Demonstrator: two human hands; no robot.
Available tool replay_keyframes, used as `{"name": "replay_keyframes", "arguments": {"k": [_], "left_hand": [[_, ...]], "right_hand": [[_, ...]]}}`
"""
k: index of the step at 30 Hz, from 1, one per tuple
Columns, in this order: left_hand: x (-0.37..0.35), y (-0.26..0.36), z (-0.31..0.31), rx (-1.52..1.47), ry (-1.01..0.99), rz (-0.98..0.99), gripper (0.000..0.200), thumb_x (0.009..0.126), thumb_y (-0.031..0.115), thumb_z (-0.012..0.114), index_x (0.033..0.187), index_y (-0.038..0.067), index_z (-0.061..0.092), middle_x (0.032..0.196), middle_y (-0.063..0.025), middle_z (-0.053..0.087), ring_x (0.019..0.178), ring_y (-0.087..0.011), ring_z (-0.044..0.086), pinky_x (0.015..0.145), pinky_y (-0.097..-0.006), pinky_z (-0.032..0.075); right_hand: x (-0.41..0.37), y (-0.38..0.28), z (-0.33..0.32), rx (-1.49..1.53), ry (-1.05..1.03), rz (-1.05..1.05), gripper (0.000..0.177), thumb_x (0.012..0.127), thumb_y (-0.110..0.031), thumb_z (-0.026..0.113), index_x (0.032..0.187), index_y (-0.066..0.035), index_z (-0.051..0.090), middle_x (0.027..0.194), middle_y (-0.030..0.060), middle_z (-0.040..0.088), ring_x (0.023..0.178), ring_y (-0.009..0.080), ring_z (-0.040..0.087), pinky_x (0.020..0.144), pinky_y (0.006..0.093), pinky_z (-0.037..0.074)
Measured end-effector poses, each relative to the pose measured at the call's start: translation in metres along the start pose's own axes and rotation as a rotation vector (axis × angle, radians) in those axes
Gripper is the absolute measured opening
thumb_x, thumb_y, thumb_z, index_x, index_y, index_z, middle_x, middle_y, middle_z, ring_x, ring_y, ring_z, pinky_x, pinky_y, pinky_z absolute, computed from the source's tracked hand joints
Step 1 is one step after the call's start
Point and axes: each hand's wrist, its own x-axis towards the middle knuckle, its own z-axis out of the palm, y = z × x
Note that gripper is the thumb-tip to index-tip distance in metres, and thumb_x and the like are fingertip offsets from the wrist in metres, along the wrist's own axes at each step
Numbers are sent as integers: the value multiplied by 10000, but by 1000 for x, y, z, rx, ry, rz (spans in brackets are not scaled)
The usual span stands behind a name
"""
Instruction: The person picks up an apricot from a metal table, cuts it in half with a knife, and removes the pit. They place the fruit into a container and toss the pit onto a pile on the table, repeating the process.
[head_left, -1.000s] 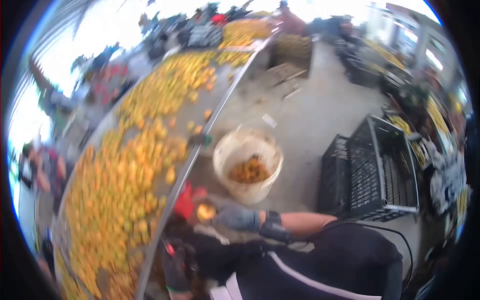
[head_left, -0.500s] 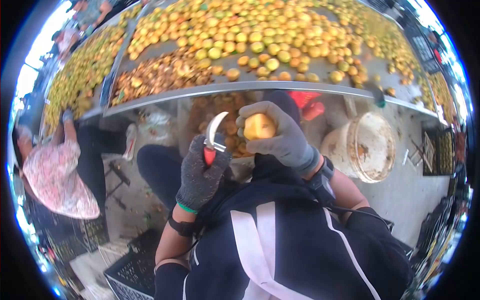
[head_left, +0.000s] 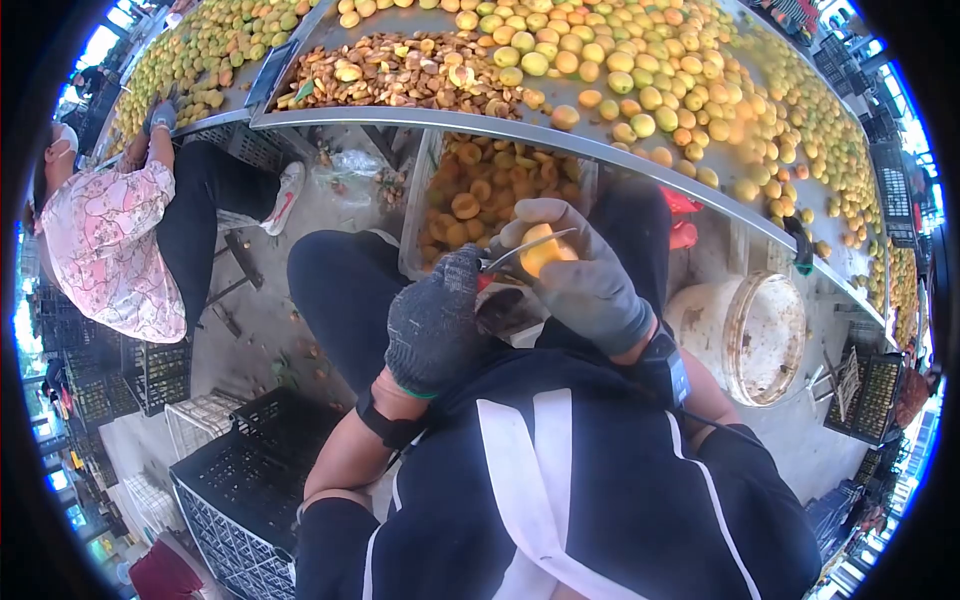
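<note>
My left hand (head_left: 436,318), in a dark knit glove, is closed round the red handle of a small curved knife (head_left: 508,257). The blade points right and lies across the near face of an apricot (head_left: 548,256). Fingers of my right hand (head_left: 598,292), in a grey glove, grip that apricot from its right side. Both hands are close together above my lap. Just beyond them, between my knees, stands a crate (head_left: 411,225) of halved apricots (head_left: 466,206).
A metal-edged table (head_left: 540,133) spans the far side, bearing many whole apricots (head_left: 620,62) and a heap of pits (head_left: 400,75). A dirty white bucket (head_left: 735,335) lies to my right. A black crate (head_left: 250,490) sits at lower left. Another person (head_left: 115,250) works on my left.
The knife has swung from upright and apart to lying across the apricot, as my hands came together. The view has shifted, showing more of the crate of halves.
</note>
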Motion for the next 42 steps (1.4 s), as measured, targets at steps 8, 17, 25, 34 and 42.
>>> {"name": "replay_keyframes", "arguments": {"k": [8,17,25,34,42], "left_hand": [[5,1,2,-96,-47,-56,457,802,235,740,1165,21,562,843,-177,669,758,-359,668,654,-416,532],[7,-7,24,84,-28,-30,336,820,156,665,1130,65,575,757,-147,652,666,-339,651,575,-425,508],[9,-12,48,65,-16,-45,267,861,171,614,1104,69,575,758,-134,652,654,-332,655,557,-426,508],[14,-8,52,-452,-36,-44,354,875,234,675,1128,67,493,842,-177,658,770,-368,665,653,-427,525],[26,-6,64,-165,-49,-177,341,865,180,687,1136,47,529,822,-188,665,726,-362,666,618,-421,526]], "right_hand": [[4,7,-4,88,29,6,528,801,30,643,1304,-30,492,1159,119,592,1150,238,564,1038,389,420],[-3,7,3,147,100,-15,513,831,7,609,1325,-6,473,1134,107,602,1141,238,565,1045,391,405],[1,10,5,61,237,-99,474,853,25,586,1311,11,463,1113,117,618,1093,237,582,1006,367,430],[8,-6,11,-278,278,-9,439,907,-66,609,1306,2,439,1136,121,604,1076,199,583,967,318,452],[3,-3,-18,-247,340,68,405,952,-191,607,1287,4,490,1192,106,610,1095,162,575,986,289,433]]}}
